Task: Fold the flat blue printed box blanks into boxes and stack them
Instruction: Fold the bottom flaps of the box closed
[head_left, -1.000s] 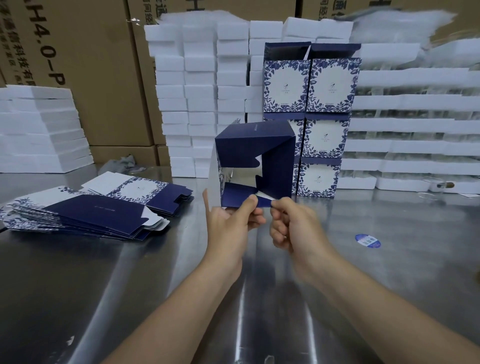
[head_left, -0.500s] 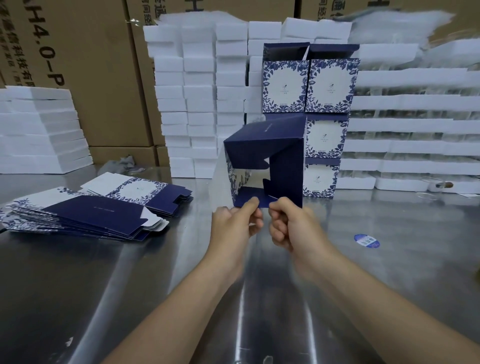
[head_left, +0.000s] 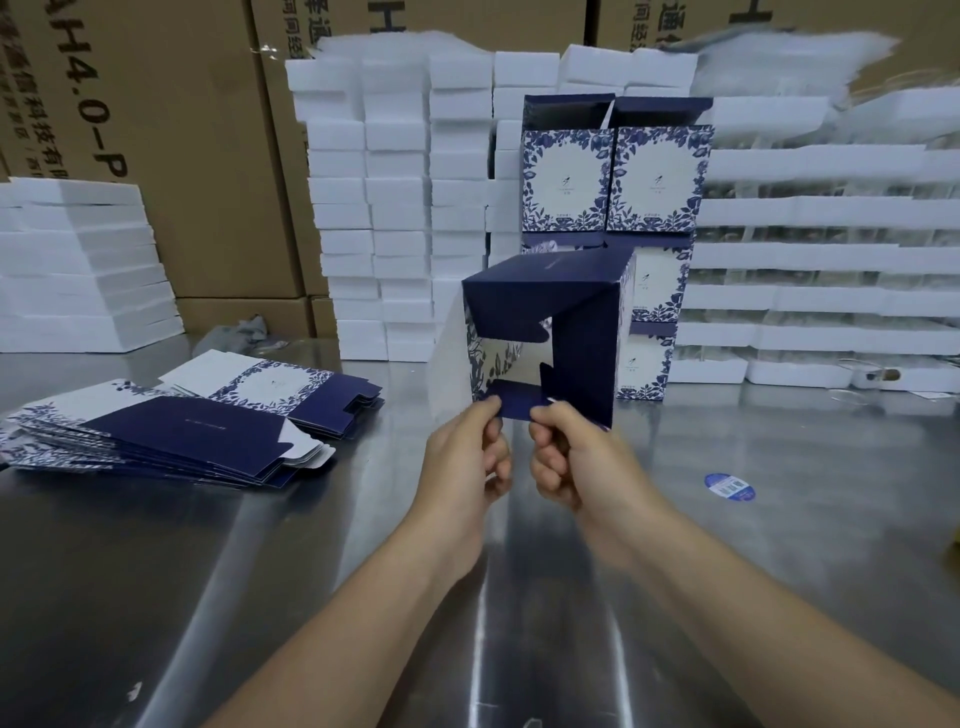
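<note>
- Head view: the left hand (head_left: 462, 457) and right hand (head_left: 566, 462), side by side, each pinch the lower flap of a half-folded box (head_left: 587, 353) held above the table (head_left: 779, 545).
- Flat blanks (head_left: 182, 436) lie piled at left.
- Finished boxes (head_left: 566, 182) stand stacked behind.

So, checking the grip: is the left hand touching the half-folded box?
Touching. Head view: the left hand pinches the bottom flap of the half-folded box.

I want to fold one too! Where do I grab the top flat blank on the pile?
Pinch its white flap at the right end, coming from the right: it juts past the pile of flat blanks, so fingers can slip under.
</note>
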